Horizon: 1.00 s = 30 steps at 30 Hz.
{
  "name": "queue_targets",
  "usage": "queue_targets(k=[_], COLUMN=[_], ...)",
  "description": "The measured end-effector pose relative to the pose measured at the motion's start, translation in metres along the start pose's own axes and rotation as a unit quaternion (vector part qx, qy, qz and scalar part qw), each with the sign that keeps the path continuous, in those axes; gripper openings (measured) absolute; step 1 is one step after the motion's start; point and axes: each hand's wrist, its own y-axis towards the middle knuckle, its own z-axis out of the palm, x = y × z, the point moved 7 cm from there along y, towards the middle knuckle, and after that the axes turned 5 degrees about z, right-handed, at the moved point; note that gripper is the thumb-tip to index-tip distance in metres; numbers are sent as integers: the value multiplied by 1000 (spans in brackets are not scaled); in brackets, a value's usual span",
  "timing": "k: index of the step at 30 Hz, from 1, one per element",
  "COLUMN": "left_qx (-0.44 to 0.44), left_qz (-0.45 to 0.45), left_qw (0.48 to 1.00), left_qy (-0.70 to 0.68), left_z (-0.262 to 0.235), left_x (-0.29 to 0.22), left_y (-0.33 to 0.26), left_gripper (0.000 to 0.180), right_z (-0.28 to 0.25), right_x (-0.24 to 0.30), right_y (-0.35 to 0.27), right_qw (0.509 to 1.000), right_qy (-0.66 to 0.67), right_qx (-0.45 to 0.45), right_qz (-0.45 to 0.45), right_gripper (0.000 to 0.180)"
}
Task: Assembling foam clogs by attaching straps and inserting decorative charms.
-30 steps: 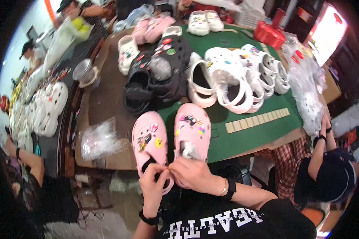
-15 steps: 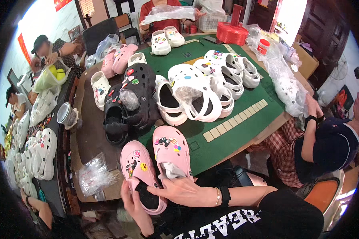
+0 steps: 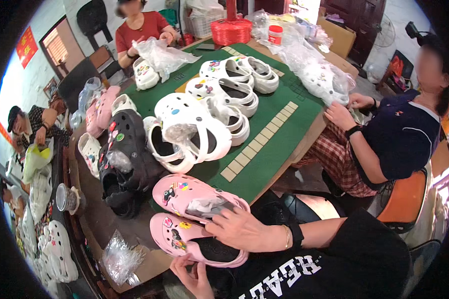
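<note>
Two pink clogs with colourful charms lie side by side at the table's near edge, toes pointing left. The far pink clog [image 3: 170,185] has crumpled white paper [image 3: 207,205] in its opening. My right hand [image 3: 244,230] reaches over the near pink clog [image 3: 159,234], its fingers closed on the rim where the two clogs meet. Below that clog's near side is my left hand [image 3: 194,281], thumb and fingers apart, fingertips against the clog's edge. Beyond them stand a large white clog [image 3: 177,110] and black clogs [image 3: 127,130], with clear plastic stuffed in their openings.
More white clogs [image 3: 224,70] stand on the green mat [image 3: 269,164] beside a row of cream tiles [image 3: 259,142]. Clear plastic packets [image 3: 119,261] lie at the near left. A co-worker at right handles a bagged clog [image 3: 324,84]; another across the table holds plastic [image 3: 167,55].
The pink clogs have turned from toes pointing away to toes pointing left. My left hand has slid down to the near clog's outer side. The view has swung right.
</note>
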Motion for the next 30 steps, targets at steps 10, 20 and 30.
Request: queue_targets(k=[10, 20, 30], left_qx=[152, 250, 198], left_qz=[-32, -44, -61], left_qw=[985, 958, 974], left_qy=[-82, -132, -94], left_z=[33, 71, 67], left_x=[-27, -20, -27], left_y=[0, 14, 13], left_gripper=[25, 16, 16], right_z=[-23, -130, -199], right_x=[-47, -162, -340], right_y=[-18, -96, -137], right_qw=[1000, 993, 940], right_qy=[-27, -71, -125], right_qx=[0, -67, -181], right_qz=[-1, 70, 262], right_gripper=[30, 40, 35])
